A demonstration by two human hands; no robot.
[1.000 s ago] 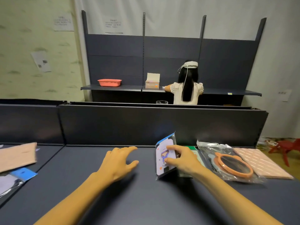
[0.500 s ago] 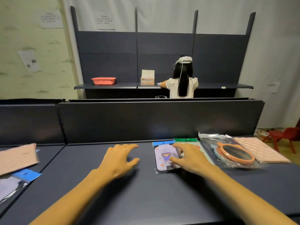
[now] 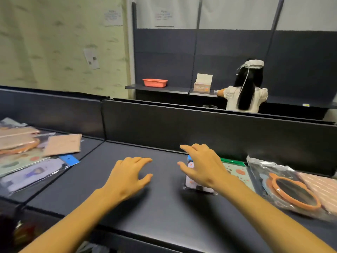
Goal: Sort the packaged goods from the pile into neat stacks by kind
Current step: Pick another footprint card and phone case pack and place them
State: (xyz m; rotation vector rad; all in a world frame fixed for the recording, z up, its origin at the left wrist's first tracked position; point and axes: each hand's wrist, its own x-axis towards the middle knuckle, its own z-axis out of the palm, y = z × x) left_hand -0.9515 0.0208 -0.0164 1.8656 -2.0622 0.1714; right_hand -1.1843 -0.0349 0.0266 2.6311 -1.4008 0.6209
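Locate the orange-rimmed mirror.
Head view, far right of the dark shelf: the orange-rimmed mirror lies bagged between the green-topped packet and the pink striped pack.

On the tabletop (image 3: 164, 207), the left hand (image 3: 127, 178) lies left of the right hand (image 3: 202, 167), which is over a phone-case packet (image 3: 189, 181); right of that lie a card packet (image 3: 237, 170), then a mirror packet (image 3: 284, 187). A pile (image 3: 27, 154) lies far left.

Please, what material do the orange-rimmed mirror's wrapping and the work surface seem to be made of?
The mirror's wrapping looks like thin clear plastic film: it is see-through, crinkled, and catches bright glints. The orange rim of the mirror inside looks like smooth matt plastic, though this is only a guess. The work surface looks like dark painted metal or laminate with a dull, even finish; I cannot tell which.
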